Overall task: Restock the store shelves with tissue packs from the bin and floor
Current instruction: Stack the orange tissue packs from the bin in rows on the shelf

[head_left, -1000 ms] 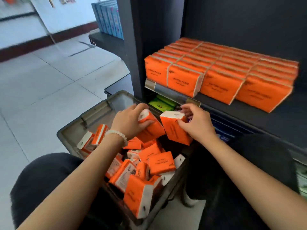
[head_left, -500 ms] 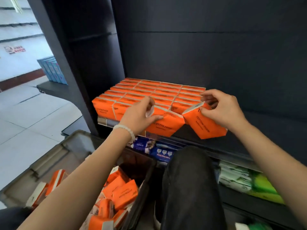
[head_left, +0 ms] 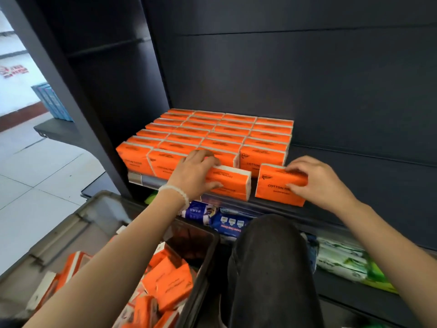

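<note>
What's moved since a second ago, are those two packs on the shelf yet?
Both packs went up from the bin to the shelf front. Left hand grips the left pack, right hand the right pack, both set down. Stocked rows unchanged.

Bare arms, white bead bracelet (head_left: 176, 194), dark trousers (head_left: 269, 268).

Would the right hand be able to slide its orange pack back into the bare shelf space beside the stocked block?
Probably yes: the right hand grips its orange pack at the shelf front, and the space behind it, right of the stocked block, looks bare.
</note>
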Available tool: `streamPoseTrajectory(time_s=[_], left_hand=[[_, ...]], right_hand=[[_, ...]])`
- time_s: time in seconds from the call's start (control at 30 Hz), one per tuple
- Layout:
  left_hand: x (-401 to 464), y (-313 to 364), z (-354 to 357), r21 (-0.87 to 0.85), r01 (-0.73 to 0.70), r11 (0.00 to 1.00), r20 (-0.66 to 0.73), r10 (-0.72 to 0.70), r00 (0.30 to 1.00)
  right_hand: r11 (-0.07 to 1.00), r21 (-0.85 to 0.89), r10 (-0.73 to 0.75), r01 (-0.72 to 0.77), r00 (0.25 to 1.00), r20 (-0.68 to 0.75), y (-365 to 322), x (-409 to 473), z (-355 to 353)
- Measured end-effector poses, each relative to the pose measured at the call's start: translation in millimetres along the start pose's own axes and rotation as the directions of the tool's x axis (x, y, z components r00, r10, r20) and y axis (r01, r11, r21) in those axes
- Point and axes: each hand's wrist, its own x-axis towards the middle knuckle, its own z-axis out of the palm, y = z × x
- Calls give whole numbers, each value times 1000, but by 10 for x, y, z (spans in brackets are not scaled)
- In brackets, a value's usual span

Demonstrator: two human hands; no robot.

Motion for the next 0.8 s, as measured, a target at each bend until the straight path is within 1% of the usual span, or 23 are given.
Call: streamPoseTrajectory(time_s=[0.07, 0.13, 0.2, 0.3, 0.47, 0.53, 0.6, 0.7, 0.73, 0.8], left_hand=[[55, 123, 27, 86, -59, 995, 41, 56, 998], [101, 219, 68, 153, -100, 983, 78, 89, 993], [121, 239, 83, 180, -109, 978, 86, 95, 992], [129, 156, 44, 193, -95, 977, 83, 80, 993], [100, -72, -18, 154, -58, 986, 34, 53, 998], [80, -138, 8, 162, -54, 985, 5, 54, 999], [70, -186, 68, 179, -58, 982, -39, 66, 997], [89, -210, 171, 174, -49, 984, -123, 71, 990], [100, -207, 193, 169, -46, 985, -143, 71, 987], [120, -210, 230, 148, -44, 988, -170, 69, 983]], right_hand=[[999, -51, 11, -12, 1000, -19, 36, -37, -15], [999, -31, 42, -42, 999, -24, 57, -66, -32], [997, 18, 76, -76, 997, -19, 65, -79, -38], [996, 27, 87, -86, 995, -42, 55, -31, -28], [994, 81, 80, -71, 991, -112, -125, 122, 86], [995, 86, 59, -49, 991, -118, -201, 175, 164], [998, 57, 27, -20, 992, -122, -238, 220, 259], [1000, 16, 25, -22, 987, -157, -242, 239, 365], [1000, -13, 12, -15, 982, -186, -243, 237, 395], [989, -143, -65, 28, 964, -259, -225, 230, 457]])
